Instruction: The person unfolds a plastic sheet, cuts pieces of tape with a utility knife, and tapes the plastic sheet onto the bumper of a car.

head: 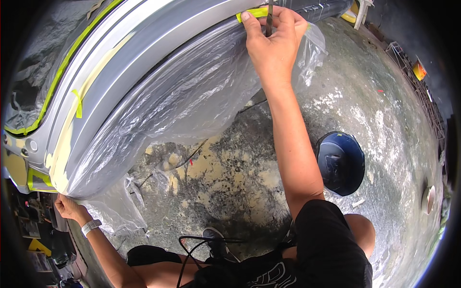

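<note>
My right hand (275,39), at the upper middle, pinches a strip of yellow-green masking tape (254,13) along the lower edge of a grey car body panel (144,46); a narrow dark blade-like tool (269,18) sits between its fingers. At the far lower left, my left hand (68,208) has its fingers closed on the end of clear plastic sheeting (173,97), which hangs along the panel's edge. Cream filler (92,79) runs along the panel, with a short tape piece (77,104) stuck across it. More tape (61,59) borders plastic at the upper left.
A dark blue bucket-like container (340,162) stands on the stained concrete floor (230,180) beside my right forearm. A black cable (196,153) crosses the floor under the sheeting. Metal racks (421,93) line the right side. Assorted items lie at the lower left, near a yellow piece (39,247).
</note>
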Demonstrator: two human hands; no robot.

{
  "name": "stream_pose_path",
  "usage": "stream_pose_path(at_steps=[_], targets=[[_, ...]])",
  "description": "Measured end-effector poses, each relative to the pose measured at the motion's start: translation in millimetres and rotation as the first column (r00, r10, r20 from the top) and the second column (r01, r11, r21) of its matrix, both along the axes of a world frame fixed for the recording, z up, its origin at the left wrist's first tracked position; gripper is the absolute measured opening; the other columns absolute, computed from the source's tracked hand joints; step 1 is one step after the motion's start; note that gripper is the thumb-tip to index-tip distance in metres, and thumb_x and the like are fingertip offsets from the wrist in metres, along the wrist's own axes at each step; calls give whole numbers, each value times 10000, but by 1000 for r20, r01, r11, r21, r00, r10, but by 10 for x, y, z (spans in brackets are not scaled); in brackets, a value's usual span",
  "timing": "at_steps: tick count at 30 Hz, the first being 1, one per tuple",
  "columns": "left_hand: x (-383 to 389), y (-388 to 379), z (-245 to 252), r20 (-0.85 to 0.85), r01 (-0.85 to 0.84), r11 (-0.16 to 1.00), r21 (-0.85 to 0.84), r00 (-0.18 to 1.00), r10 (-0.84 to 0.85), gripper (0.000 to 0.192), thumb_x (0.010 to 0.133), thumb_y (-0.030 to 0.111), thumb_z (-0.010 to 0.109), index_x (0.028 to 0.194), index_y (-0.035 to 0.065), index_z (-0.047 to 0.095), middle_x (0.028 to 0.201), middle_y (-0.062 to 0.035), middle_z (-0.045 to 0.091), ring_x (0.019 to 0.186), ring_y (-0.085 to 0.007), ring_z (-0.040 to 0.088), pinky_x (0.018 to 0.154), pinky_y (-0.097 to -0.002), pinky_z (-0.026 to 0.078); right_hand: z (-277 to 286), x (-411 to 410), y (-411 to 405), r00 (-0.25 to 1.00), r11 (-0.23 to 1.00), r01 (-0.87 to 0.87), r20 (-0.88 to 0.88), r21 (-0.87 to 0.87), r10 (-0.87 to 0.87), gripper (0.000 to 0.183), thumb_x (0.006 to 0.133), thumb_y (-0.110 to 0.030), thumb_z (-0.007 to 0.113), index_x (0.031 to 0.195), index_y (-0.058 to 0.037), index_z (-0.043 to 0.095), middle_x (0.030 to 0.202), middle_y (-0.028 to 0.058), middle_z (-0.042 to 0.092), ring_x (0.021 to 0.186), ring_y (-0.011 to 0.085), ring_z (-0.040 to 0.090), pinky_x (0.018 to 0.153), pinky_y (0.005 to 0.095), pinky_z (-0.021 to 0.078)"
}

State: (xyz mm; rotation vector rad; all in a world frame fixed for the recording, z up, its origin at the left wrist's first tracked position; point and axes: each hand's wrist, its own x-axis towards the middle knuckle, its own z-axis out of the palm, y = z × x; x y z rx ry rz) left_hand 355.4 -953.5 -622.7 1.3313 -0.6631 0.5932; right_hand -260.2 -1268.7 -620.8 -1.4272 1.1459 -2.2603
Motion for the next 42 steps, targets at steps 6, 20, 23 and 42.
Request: stream_pose_path(at_steps=[6,20,23,42], targets=[[48,20,-3,-2,21,1000,9,1000,-21,134,875,78,681,759,48,620,887,9,640,837,-112,530,836,-294,466,15,-135,-158,971,994,-110,212,-1,107,711,800,-19,847,1374,-53,429,1204,112,463,1005,189,544,887,317,501],[-94,-25,19,-14,-28,1000,11,999,29,125,877,73,670,764,44,625,878,7,633,824,-114,522,824,-295,469,-62,64,45,986,988,154,-65,-8,-154,690,778,-192,891,1278,15,464,1084,155,454,1005,284,466,916,398,427],[-49,-30,12,-27,3,1000,-11,1000,-4,132,875,61,668,755,49,614,885,4,643,826,-116,529,830,-293,474,-92,37,6,984,986,168,-53,-17,-168,733,747,-203,914,1276,19,458,1087,154,456,1011,286,471,921,399,430],[-273,32,30,-68,64,998,-7,996,-64,184,838,32,741,738,65,591,837,1,643,800,-114,535,819,-296,461,-255,652,636,892,988,67,-435,-136,-120,670,875,-11,667,1488,82,414,1084,228,491,1002,358,522,820,437,488]])
